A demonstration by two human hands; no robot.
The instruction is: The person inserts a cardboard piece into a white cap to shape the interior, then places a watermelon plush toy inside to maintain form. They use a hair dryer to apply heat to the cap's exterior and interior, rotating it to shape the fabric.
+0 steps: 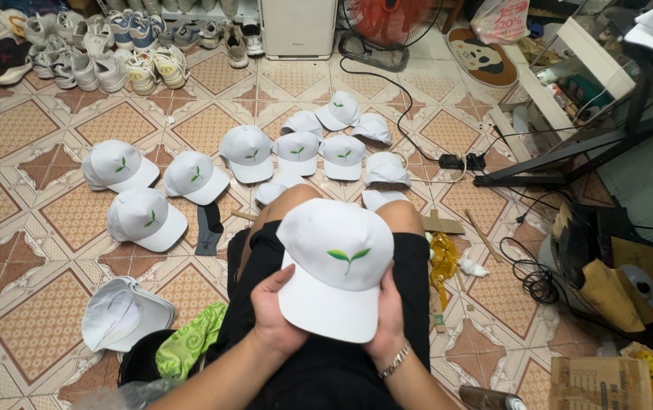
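Head view, both hands [273, 307] gripping domed white cap [338, 266]

White cap [335, 267] — green leaf logo — upright over the lap.

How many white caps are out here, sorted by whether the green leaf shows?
Held cap: 1
Floor caps showing a green leaf: 7
Floor caps with no leaf showing: 5
Total: 13, leaving out the nested stack, too packed to count.
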